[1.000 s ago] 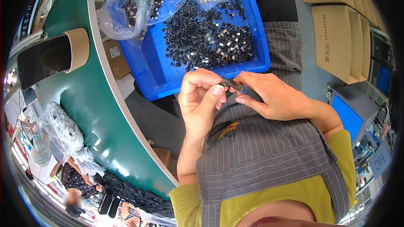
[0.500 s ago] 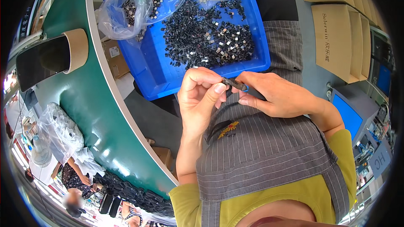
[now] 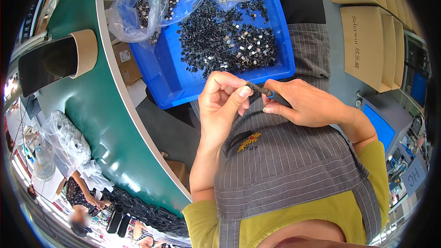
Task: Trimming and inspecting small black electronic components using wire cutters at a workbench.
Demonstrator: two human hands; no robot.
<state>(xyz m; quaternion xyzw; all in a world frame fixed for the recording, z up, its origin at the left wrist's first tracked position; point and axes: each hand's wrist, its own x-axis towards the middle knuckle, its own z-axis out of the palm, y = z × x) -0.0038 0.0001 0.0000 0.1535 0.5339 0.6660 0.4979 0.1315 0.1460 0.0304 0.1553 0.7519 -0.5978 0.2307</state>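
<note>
Pliers (image 3: 262, 90), tapered dark metal, in right fingers (image 3: 277, 87)

One wide fisheye view, worn on the head, looks steeply down over the wearer's own apron (image 3: 289, 174), which fills the lower middle. The left hand (image 3: 218, 108) and right hand (image 3: 301, 103) meet near the centre, close to the lens. Beyond them, at upper centre, the tray (image 3: 167, 80) lies farther off. The tabletop (image 3: 92, 96) sweeps down the left side, its edge bowed by the lens. Cartons (image 3: 367, 46) at upper right and a screen (image 3: 379, 124) at right lean with the curve; a person (image 3: 82, 197) at lower left is small and distant. Black rounds off the corners.
</note>
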